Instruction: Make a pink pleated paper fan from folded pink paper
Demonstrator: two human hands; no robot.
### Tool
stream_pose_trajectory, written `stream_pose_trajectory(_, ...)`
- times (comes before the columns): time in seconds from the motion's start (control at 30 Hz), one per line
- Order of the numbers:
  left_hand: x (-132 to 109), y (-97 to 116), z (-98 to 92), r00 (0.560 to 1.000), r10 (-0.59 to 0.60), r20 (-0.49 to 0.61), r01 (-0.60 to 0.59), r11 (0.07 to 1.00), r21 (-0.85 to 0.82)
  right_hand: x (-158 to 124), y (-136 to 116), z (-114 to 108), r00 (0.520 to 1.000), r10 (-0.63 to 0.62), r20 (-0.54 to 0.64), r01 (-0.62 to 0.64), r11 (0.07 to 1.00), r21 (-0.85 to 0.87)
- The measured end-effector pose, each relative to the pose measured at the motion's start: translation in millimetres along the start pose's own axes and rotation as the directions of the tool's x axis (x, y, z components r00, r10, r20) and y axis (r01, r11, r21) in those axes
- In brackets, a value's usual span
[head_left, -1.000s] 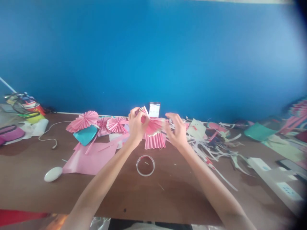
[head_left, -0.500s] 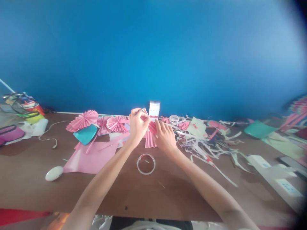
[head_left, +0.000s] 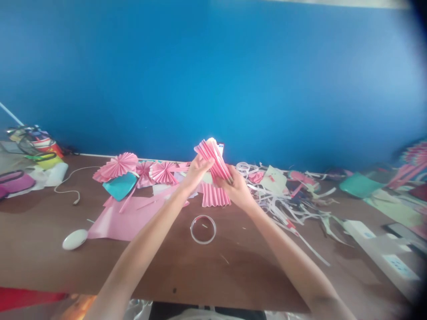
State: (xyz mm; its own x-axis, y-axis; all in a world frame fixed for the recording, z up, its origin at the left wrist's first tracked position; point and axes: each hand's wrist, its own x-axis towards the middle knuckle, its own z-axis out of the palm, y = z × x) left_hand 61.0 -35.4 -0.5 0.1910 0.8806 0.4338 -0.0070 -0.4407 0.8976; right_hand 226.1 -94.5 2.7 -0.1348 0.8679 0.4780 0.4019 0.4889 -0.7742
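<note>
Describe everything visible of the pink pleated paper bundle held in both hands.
The pink accordion-pleated paper strip is squeezed into a tight bundle, folds showing as pink and pale stripes. It looks like thin craft paper. Its top leans left, raised above the brown wooden table. The left hand pinches its middle; the right hand grips its lower end.

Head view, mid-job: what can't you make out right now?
1. White card by the wall, head view: mostly hidden behind the pleated pink paper that the left hand and right hand hold.
2. Paper strips, head view: blurred, single pieces cannot be told apart.
3. White boxes at right, head view: blurred, partly lost in the dark lens edge.
</note>
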Motion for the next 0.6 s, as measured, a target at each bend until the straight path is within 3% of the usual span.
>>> stream_pose_trajectory(0.1, -3, 2, 6.0, 0.998, 0.059, 0.022, -0.054, 0.986, -0.160, -2, 1, 1, 1.000, 0.019, 0.006, -0.019, 1.000, -0.019)
stream_pose_trajectory(0.23, -4, 6, 7.5, 0.982, 0.058, -0.179, -0.073, 0.994, -0.079, -2, 5, 4, 0.991, -0.086, -0.104, 0.060, 0.971, -0.231)
stream_pose_trajectory(0.37, -6, 8, 9.9, 0.970, 0.060, -0.234, -0.082, 0.993, -0.086, -4, 7, 7, 0.973, -0.201, -0.118, 0.143, 0.915, -0.377)
stream_pose_trajectory(0.5, -12, 4, 22.7, 0.968, -0.048, -0.247, -0.015, 0.969, -0.248, -9, 7, 15, 0.959, -0.261, -0.107, 0.187, 0.872, -0.452)
stream_pose_trajectory(0.6, -16, -1, 30.0, 0.971, -0.151, -0.186, 0.079, 0.934, -0.348, -14, 6, 24, 0.960, -0.279, -0.034, 0.220, 0.822, -0.525)
